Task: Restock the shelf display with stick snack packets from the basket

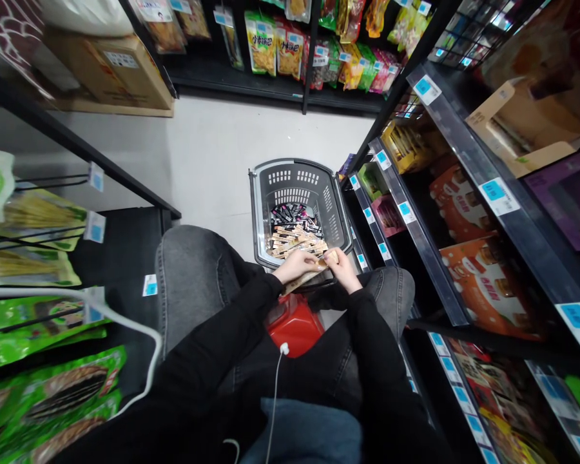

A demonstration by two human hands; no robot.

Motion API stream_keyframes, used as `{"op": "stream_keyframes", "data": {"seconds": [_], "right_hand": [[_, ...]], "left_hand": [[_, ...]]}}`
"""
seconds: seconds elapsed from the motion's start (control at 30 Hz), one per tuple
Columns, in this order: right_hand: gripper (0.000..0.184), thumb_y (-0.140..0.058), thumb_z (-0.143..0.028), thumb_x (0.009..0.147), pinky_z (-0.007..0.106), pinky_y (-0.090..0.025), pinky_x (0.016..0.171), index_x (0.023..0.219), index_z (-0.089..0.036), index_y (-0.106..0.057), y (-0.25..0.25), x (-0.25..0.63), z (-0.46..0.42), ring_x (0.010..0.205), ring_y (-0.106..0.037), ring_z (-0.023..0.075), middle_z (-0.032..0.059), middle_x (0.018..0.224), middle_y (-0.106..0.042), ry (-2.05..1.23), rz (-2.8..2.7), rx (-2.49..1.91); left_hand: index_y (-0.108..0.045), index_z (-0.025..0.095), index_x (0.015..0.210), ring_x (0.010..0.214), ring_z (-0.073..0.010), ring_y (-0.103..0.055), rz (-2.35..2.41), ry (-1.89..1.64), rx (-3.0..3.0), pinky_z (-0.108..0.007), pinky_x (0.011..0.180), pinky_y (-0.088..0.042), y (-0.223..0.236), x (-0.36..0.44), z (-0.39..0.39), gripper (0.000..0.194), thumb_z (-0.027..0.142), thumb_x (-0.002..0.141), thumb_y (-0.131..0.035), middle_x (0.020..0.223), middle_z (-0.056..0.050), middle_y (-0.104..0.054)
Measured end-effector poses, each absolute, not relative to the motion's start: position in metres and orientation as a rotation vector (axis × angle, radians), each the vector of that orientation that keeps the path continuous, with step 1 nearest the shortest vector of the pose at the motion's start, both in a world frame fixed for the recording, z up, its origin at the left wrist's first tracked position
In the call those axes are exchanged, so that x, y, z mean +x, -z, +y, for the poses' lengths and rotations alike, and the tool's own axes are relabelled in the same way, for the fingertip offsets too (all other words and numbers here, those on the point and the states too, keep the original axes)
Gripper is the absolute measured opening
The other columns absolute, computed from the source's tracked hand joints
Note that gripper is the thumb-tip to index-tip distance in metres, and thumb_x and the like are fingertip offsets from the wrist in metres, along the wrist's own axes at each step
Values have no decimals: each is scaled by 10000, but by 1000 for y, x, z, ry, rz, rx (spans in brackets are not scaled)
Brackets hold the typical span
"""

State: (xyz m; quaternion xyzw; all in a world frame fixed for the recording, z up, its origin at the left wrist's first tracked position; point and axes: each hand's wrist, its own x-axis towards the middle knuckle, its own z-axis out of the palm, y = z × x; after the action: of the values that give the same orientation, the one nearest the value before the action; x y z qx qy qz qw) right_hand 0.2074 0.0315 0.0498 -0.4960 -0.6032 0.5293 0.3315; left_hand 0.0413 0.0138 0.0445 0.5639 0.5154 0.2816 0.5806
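Just above the near rim of a grey shopping basket (263,193), my two hands are close together. My left hand (297,265) pinches one part of a tan strip-shaped packet (303,280), fingers closed. The fingers of my right hand (342,267) are closed on the packet's right end. Small print on it is unreadable. Inside the basket lie several similar tan stick packets (294,240), with dark packets with pink marks (290,212) behind them. My hands partly cover the basket's near edge.
A red plastic object (297,327) is between my legs. Shelves of boxed snacks (488,283) flank me on the right, and hanging green bags (72,393) on the left. A cardboard box (120,71) sits at the far left. A white cable (149,335) crosses the left side.
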Motion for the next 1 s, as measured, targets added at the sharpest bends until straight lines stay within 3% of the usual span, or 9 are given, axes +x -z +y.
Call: {"op": "stream_keyframes", "data": {"seconds": [0.17, 0.53, 0.77, 0.87, 1.0], "right_hand": [[236, -616, -394, 690, 246, -430, 621, 765, -171, -608, -45, 216, 35, 661, -527, 144, 11, 709, -597, -1327, -1540, -1358], [364, -655, -454, 606, 248, -439, 496, 771, -134, -603, -41, 249, 53, 549, -503, 116, 11, 647, -581, -1143, -1085, -1516], [297, -663, -406, 644, 198, -313, 395, 761, -137, -617, -52, 252, 50, 389, -342, 47, -52, 513, -496, -1135, -1151, -1453], [283, -678, -387, 644, 202, -366, 407, 803, -165, -605, -56, 254, 48, 394, -418, 54, -31, 597, -567, -1288, -1081, -1346], [230, -691, -370, 641, 233, -478, 527, 734, -189, -584, -63, 258, 47, 561, -564, 99, 1, 740, -620, -1454, -1027, -1204]], "left_hand": [[-616, 119, 676, 557, -109, -469, 1190, -650, 1422, -208, 537, -333, -48, 42, 14, 289, 408, 678, -623, 547, 30, -526], [-591, 119, 745, 508, -133, -584, 849, -363, 946, -243, 504, -452, -45, 38, 12, 406, 481, 592, -693, 644, -40, -677], [-616, 110, 654, 416, -121, -549, 993, -430, 927, -220, 394, -414, -50, 32, 15, 326, 419, 608, -708, 596, -64, -673], [-638, 112, 625, 381, -102, -517, 1131, -528, 924, -204, 364, -387, -47, 28, 17, 306, 414, 655, -677, 577, -63, -665], [-677, 115, 690, 421, -78, -506, 1197, -656, 714, -184, 396, -413, -45, 25, 19, 350, 451, 734, -589, 635, -69, -674]]}}
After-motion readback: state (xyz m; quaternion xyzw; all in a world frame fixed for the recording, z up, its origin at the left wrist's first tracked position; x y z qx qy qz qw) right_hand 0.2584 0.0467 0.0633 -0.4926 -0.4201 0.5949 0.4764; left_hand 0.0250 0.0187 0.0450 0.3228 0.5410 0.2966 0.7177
